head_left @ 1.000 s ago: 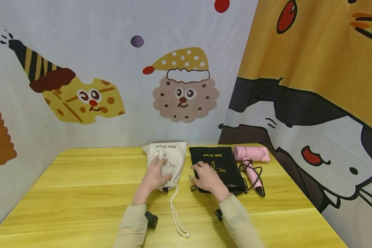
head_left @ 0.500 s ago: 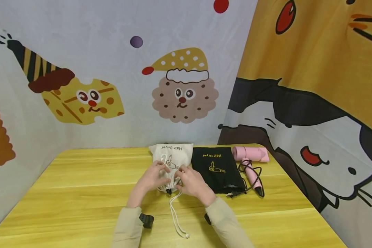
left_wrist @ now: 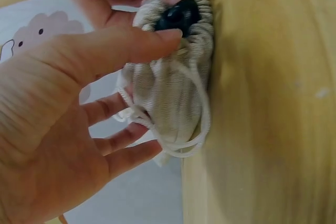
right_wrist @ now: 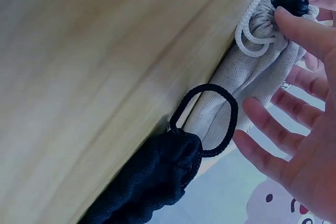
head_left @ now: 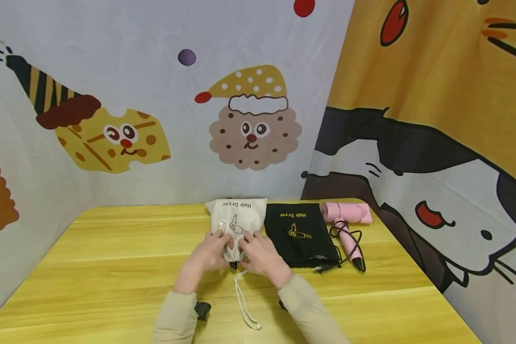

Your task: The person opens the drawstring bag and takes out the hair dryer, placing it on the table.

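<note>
A cream drawstring bag [head_left: 245,210] printed "Hair Dryer" lies at the table's back edge, its gathered mouth towards me. A black rounded end [left_wrist: 177,17] pokes out of that mouth. My left hand [head_left: 210,251] holds the mouth from the left, thumb beside the black end and fingers over the bag's top. From the right, my right hand [head_left: 262,253] holds the same mouth, its thumb [right_wrist: 294,24] right at the black end. White cord loops [left_wrist: 202,114] hang in front of the mouth. What the bag contains is hidden.
Right beside the cream bag lies a black drawstring bag [head_left: 298,243], also printed "Hair Dryer", with a black cord loop [right_wrist: 233,114]. A pink hair dryer [head_left: 346,212] with a tangled black cord rests at the right. Printed curtains [head_left: 155,71] rise behind the table [head_left: 112,267].
My right hand has left the black bag and moved left to the cream bag. The cream bag has shifted right, against the black bag, and both hands have closed in on its mouth.
</note>
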`<control>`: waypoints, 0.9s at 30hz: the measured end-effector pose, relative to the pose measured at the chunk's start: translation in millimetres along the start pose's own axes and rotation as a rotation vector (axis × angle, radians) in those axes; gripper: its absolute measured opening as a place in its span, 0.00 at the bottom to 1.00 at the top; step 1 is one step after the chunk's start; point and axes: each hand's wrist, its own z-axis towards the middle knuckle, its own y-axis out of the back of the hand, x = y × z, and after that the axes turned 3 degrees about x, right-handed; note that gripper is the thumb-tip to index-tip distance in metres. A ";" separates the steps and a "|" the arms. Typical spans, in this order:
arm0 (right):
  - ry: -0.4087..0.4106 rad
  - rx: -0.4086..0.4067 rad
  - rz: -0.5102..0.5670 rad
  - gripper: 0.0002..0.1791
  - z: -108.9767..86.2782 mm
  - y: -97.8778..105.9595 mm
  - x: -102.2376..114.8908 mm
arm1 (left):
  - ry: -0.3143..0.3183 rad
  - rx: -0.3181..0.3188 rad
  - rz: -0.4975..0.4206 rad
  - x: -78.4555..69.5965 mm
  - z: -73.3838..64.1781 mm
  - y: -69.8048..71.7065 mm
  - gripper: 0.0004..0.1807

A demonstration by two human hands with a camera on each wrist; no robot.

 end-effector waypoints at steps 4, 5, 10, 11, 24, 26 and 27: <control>0.004 0.004 -0.021 0.18 0.2 1.0 0.2 | -0.015 -0.038 0.032 0.4 0.4 -2.6 0.24; 0.005 0.007 -0.022 0.17 0.4 1.2 0.1 | -0.018 -0.046 0.040 0.5 0.5 -3.2 0.24; 0.008 0.014 -0.019 0.16 1.0 2.2 0.2 | -0.036 -0.077 0.060 2.7 1.8 -6.8 0.25; 0.010 0.011 -0.019 0.15 1.0 2.3 0.3 | -0.044 -0.082 0.062 2.9 1.7 -7.1 0.25; 0.033 -0.105 0.025 0.07 0.7 2.1 -3.6 | -0.128 -0.175 0.056 5.3 2.6 -5.9 0.20; 0.035 -0.150 0.032 0.07 0.9 1.7 -4.7 | -0.137 -0.205 0.065 5.5 3.3 -5.8 0.19; 0.034 -0.173 0.036 0.06 1.0 1.7 -5.3 | -0.144 -0.220 0.067 5.7 3.5 -5.9 0.18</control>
